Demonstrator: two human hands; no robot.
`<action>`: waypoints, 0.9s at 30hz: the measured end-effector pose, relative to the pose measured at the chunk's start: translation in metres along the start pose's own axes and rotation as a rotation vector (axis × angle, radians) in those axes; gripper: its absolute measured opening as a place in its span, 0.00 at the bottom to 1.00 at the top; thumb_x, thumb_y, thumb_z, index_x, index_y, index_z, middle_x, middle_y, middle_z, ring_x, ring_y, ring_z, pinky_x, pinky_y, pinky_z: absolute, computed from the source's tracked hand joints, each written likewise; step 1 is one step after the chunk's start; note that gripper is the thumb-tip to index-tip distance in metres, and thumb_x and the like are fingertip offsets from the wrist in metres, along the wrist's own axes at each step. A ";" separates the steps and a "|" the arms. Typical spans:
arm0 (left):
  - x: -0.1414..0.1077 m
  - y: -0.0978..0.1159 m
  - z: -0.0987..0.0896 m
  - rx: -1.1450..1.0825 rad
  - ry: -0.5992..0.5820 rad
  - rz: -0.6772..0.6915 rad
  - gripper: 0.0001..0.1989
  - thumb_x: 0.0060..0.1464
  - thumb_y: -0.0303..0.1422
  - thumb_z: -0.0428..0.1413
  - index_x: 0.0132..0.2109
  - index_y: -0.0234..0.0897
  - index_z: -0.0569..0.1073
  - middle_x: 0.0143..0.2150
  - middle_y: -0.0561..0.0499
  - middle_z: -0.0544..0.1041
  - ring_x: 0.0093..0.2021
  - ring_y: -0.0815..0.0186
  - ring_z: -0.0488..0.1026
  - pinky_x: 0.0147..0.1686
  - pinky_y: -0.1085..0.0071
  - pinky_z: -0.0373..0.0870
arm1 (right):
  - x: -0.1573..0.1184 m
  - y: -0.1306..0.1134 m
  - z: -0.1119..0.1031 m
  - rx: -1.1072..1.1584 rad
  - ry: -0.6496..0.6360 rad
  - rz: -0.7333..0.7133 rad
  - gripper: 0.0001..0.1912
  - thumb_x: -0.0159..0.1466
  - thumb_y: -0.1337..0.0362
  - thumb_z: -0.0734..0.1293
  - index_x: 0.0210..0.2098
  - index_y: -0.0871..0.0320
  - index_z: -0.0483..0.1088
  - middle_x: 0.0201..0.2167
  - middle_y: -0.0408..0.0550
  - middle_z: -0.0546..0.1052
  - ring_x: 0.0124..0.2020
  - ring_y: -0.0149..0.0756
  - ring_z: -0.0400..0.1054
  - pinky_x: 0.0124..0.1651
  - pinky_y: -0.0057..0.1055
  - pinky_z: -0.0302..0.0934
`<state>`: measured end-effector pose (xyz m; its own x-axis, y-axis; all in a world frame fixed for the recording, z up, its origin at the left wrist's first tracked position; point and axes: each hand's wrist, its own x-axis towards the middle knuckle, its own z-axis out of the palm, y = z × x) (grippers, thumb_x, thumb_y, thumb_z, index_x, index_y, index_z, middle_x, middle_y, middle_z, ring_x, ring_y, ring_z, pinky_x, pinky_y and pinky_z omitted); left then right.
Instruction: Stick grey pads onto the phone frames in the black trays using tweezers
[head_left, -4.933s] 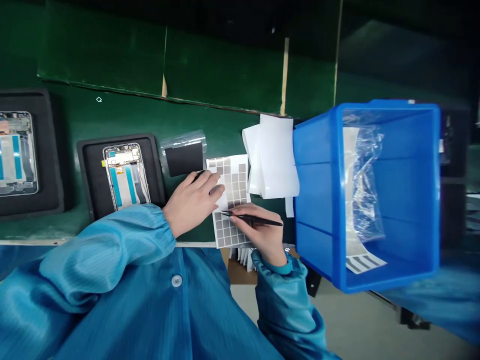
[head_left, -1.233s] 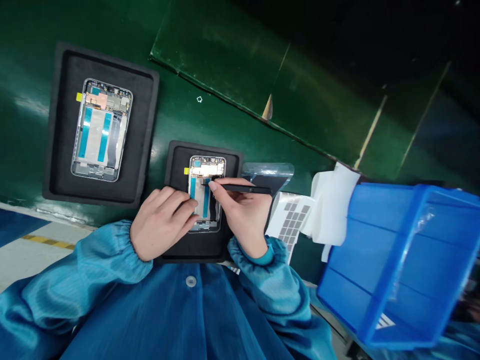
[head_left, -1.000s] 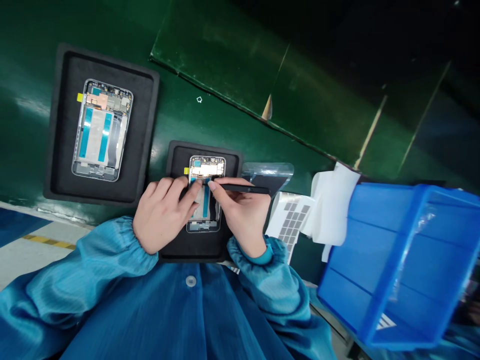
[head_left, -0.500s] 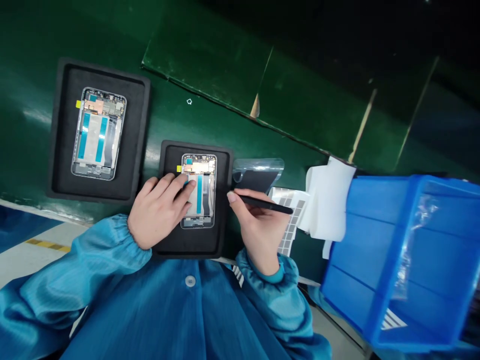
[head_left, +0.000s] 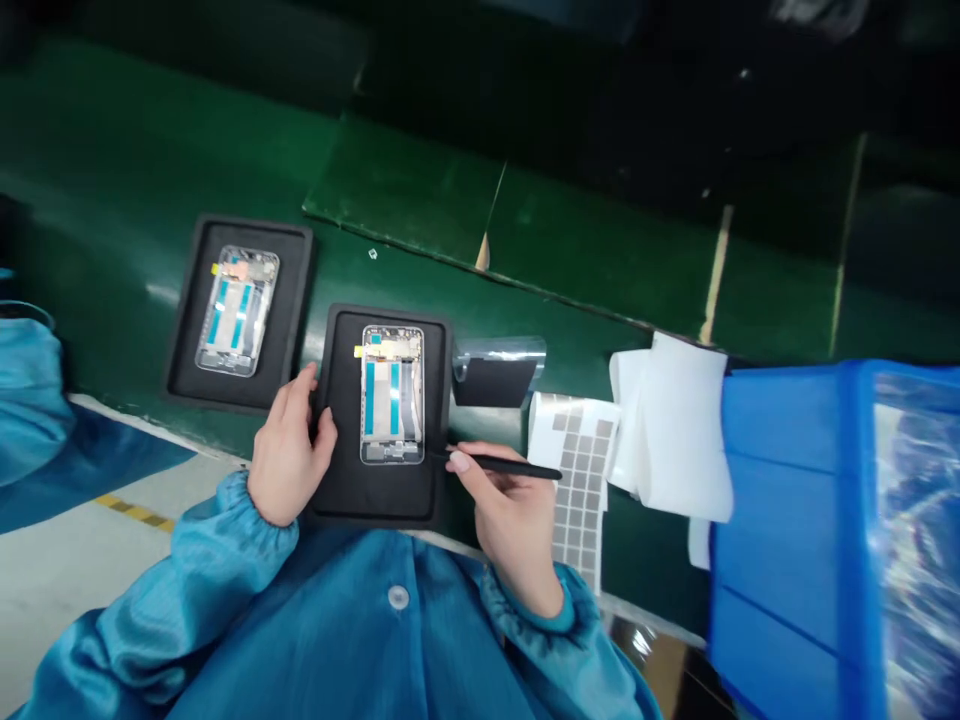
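An opened phone body (head_left: 392,396) with blue strips and a yellow tab lies in a black foam tray (head_left: 375,490) before me. My left hand (head_left: 291,448) is at that tray's left edge, fingers apart, holding nothing. In my right hand (head_left: 510,500) is a slim black tool (head_left: 517,467), pinched between thumb and fingers, its thin tip over the tray's right edge. To the left, a second black tray (head_left: 187,330) bears another opened phone body (head_left: 238,312). A white sheet of grey squares (head_left: 581,480) lies right of my right hand, partly behind it.
Beyond the tray's right side is a clear film with a dark piece (head_left: 495,380). White paper sheets (head_left: 682,430) lie beside a blue bin (head_left: 784,520) at the right. A person's blue sleeve (head_left: 30,390) shows at the far left.
My left hand has lifted off the phone body and moved left to the tray's edge. My right hand has come lower, with the tool beside the tray. The view has shifted.
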<state>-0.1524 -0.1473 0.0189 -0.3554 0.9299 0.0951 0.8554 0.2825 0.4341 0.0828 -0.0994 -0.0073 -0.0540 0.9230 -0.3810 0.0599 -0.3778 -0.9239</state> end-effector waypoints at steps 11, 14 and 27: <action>0.100 -0.101 -0.099 0.176 0.075 -0.168 0.30 0.59 0.38 0.50 0.67 0.37 0.59 0.56 0.44 0.76 0.36 0.65 0.78 0.41 0.68 0.76 | 0.002 -0.027 -0.014 0.274 -0.134 -0.109 0.10 0.56 0.58 0.78 0.35 0.54 0.79 0.35 0.51 0.85 0.39 0.46 0.82 0.39 0.36 0.77; 0.122 -0.124 -0.113 0.275 0.038 -0.140 0.30 0.56 0.38 0.49 0.64 0.36 0.60 0.51 0.43 0.78 0.35 0.59 0.79 0.41 0.61 0.77 | -0.001 -0.021 -0.034 0.239 -0.104 -0.089 0.14 0.55 0.53 0.78 0.35 0.55 0.79 0.34 0.53 0.85 0.36 0.45 0.81 0.39 0.38 0.76; 0.258 0.179 0.084 0.251 -0.345 0.621 0.18 0.65 0.40 0.56 0.57 0.37 0.71 0.57 0.43 0.73 0.51 0.60 0.74 0.51 0.56 0.75 | -0.018 -0.016 -0.075 0.361 -0.008 -0.039 0.22 0.47 0.44 0.80 0.29 0.56 0.80 0.29 0.50 0.81 0.32 0.40 0.74 0.38 0.34 0.67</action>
<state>-0.0594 0.1632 0.0464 0.3237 0.9449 -0.0481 0.9347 -0.3115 0.1713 0.1572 -0.1048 0.0174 -0.0576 0.9371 -0.3443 -0.2985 -0.3453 -0.8898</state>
